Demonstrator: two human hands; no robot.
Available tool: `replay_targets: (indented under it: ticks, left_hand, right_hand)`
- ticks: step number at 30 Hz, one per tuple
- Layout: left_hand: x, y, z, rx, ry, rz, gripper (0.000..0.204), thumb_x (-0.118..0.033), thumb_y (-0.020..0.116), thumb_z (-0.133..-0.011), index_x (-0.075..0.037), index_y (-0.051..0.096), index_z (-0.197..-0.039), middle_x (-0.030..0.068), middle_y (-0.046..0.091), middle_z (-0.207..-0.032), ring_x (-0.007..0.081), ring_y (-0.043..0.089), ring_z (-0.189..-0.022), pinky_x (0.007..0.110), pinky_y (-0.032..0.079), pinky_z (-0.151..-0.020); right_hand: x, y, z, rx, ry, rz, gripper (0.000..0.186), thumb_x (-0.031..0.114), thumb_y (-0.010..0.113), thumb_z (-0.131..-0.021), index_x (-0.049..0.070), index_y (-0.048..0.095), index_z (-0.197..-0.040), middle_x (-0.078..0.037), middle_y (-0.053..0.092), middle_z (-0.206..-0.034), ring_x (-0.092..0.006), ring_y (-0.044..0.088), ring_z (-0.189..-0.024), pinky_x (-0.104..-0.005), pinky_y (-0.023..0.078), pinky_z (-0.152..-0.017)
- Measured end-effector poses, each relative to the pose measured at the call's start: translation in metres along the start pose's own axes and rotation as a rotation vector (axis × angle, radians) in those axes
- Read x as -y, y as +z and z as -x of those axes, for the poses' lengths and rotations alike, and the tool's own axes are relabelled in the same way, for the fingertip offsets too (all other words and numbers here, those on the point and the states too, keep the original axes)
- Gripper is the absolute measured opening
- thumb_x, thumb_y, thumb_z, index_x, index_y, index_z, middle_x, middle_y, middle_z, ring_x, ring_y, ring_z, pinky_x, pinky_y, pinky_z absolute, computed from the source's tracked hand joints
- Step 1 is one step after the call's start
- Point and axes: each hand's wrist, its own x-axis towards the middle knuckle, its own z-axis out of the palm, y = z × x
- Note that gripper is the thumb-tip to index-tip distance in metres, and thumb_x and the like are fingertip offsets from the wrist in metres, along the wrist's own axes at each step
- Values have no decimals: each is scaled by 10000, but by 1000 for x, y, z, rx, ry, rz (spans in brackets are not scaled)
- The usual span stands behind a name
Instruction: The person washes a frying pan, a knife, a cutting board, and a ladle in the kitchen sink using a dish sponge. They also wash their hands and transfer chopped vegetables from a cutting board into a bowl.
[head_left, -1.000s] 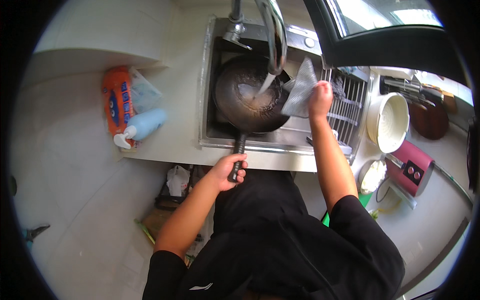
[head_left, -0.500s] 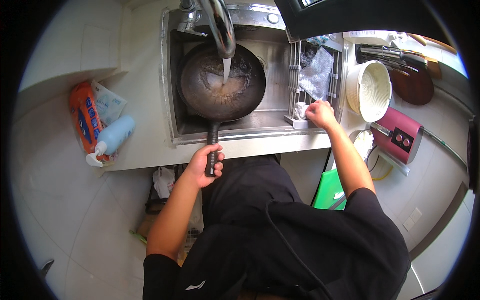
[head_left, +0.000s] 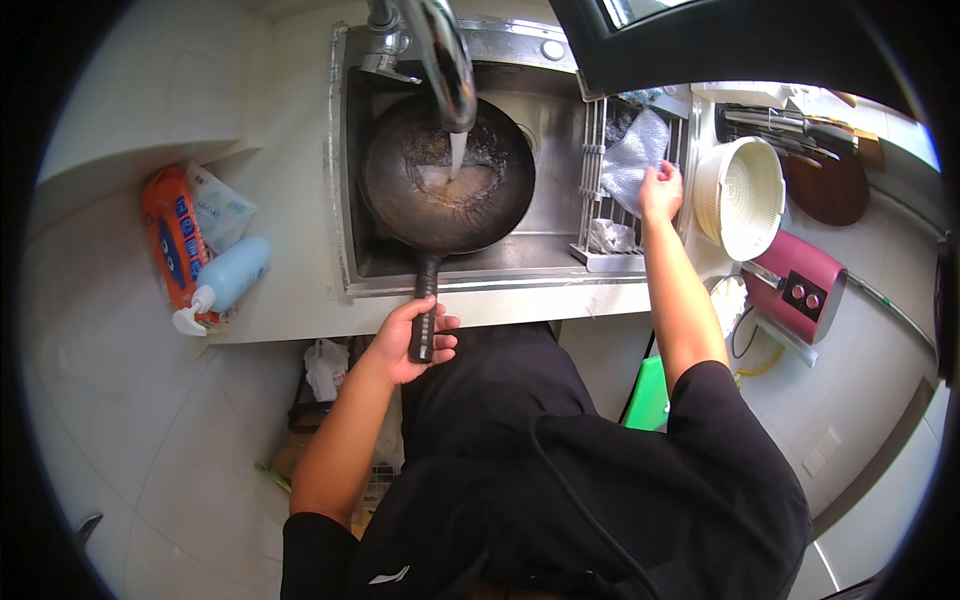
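Note:
My left hand (head_left: 400, 340) is closed loosely round the black handle (head_left: 426, 315) of a dark wok (head_left: 420, 210) in the steel sink (head_left: 555, 235). Water from the curved tap (head_left: 455, 75) runs into the wok and pools in it. My right hand (head_left: 662, 190) is at a silvery textured cloth (head_left: 630, 160) draped over a metal drying rack (head_left: 590, 150) in the sink's right part; its bent fingers pinch the cloth's edge. A crumpled pale item (head_left: 610, 235) lies at the rack's near end.
Left on the counter are an orange pack (head_left: 170, 225) and a blue pump bottle (head_left: 230, 275). At the right are a cream colander (head_left: 750, 195), a knife holder (head_left: 760, 125), a pink appliance (head_left: 800, 290) and a round board (head_left: 830, 190). A dark window frame (head_left: 700, 50) overhangs the back.
The silvery cloth has moved from beside the wok onto the rack. My right hand dropped to the rack's near end, then rose to the cloth. The view has shifted.

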Motion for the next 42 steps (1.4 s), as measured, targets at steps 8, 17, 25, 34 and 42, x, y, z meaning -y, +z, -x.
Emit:
replay_targets:
  ticks: [8,17,25,34,42]
  left_hand:
    - [4,-18,-13,139,16,111,200,-316,571,-962,-121,593,-999,86,669,-998,199,691,-741,374,619,-657]
    - [3,-18,-11,99,7,102,152,-274,608,-946,-133,569,-989,19,611,-861,107,534,-607,261,439,-511]
    - [0,-18,-17,205,-19,150,84,-151,598,-927,-139,517,-948,-18,545,-742,92,489,-524,269,421,-476]
    - [2,-16,-19,166,21,147,84,-134,586,-918,-144,503,-906,-36,503,-679,82,474,-512,266,399,-456]
    - [-1,-31,-18,278,-55,162,74,-118,570,-923,-162,511,-924,-47,480,-671,75,456,-507,262,384,-446]
  right_hand:
    - [145,8,81,131,-430,-398,215,107,620,-828,15,667,-1016,-98,675,-885,-209,634,-771,-336,511,-738]
    - [163,146,156,635,-912,33,472,242,637,-789,90,636,-1237,-202,626,-1207,-384,578,-1127,-488,459,-961]
    - [158,194,224,1084,-904,263,732,545,346,-1002,97,210,-1564,-289,107,-1606,-443,103,-1493,-555,104,-1194]
    - [134,108,199,1530,-737,33,335,35,592,-817,67,723,-1123,-151,590,-1365,-305,502,-1322,-380,372,-1121]
    - [112,186,110,757,-848,607,181,155,501,-928,97,562,-1088,-209,630,-1055,-410,666,-927,-534,536,-789]
